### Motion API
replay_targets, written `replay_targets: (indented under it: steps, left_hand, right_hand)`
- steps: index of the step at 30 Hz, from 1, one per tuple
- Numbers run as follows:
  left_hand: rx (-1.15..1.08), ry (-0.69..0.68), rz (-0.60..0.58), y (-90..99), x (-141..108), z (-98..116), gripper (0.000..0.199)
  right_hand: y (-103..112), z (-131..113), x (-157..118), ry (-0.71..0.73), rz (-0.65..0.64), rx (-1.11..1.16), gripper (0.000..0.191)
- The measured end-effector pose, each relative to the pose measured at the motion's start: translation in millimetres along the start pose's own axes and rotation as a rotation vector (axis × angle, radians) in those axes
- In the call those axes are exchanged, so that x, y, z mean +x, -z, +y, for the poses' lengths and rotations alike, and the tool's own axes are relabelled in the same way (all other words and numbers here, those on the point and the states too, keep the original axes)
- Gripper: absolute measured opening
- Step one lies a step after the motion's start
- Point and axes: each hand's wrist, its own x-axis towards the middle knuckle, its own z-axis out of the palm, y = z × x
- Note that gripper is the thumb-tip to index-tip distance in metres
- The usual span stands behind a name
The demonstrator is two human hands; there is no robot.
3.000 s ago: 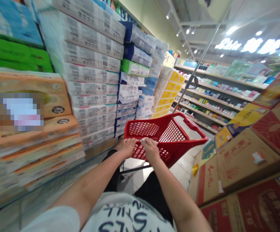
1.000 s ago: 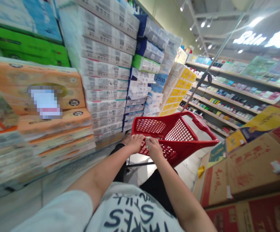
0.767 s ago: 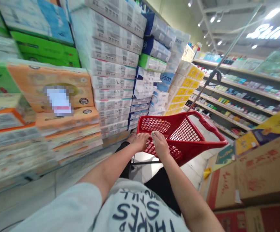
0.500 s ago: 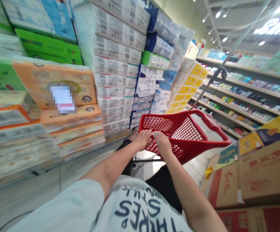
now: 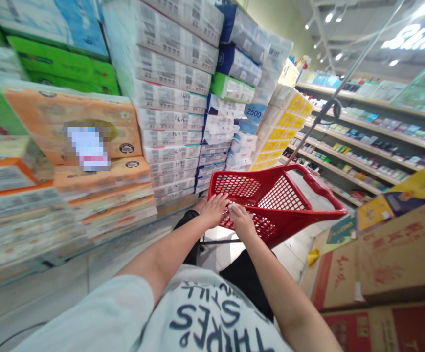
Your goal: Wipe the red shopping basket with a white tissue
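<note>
Standing close beside a red shopping cart [image 5: 295, 218], a person [image 5: 157, 264] in a pale printed shirt [image 5: 212, 318] has both arms stretched to its near side. The left hand [image 5: 214, 211] is over the cart's near edge, fingers extended and slightly spread; whether they touch it cannot be told. Just beside, at the same edge, the right hand [image 5: 243, 221] pinches a small whitish scrap [image 5: 230, 207] between its fingers. Left of the cart rise stacked wrapped packs [image 5: 175, 98]; right of it, cardboard cartons [image 5: 399, 254]; beyond it, stocked shelves [image 5: 373, 127].
</note>
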Motion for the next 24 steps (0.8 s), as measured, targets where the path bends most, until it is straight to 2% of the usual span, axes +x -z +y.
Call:
replay_targets:
  steps: [2, 6, 12, 16, 21, 24]
  left_hand:
    - [0.005, -0.01, -0.001, 1.3, -0.7, 0.4, 0.055]
    - [0.002, -0.014, 0.01, 2.2, -1.2, 0.9, 0.055]
    - [0.004, -0.007, 0.005, 1.4, -0.1, 1.5, 0.053]
    - [-0.02, 0.007, 0.009, 2.4, 0.1, 2.6, 0.053]
    - [-0.025, 0.016, -0.006, 5.7, 0.1, 4.3, 0.057]
    - [-0.021, 0.012, -0.01, 6.0, -0.1, 3.7, 0.059]
  right_hand:
    - [0.2, -1.7, -1.9, -0.004, -0.008, -0.015, 0.035]
    - [1.6, -0.6, -1.9, 0.003, 0.054, -0.007, 0.034]
    - [0.8, -2.8, -3.5, -0.016, 0.015, 0.006, 0.03]
    - [6.4, -1.3, 0.2, -0.033, 0.077, -0.034, 0.039]
    - [5.0, -0.5, -5.5, -0.142, 0.001, -0.175, 0.058]
    - [-0.8, 2.2, -13.3, -0.087, -0.028, -0.192, 0.064]
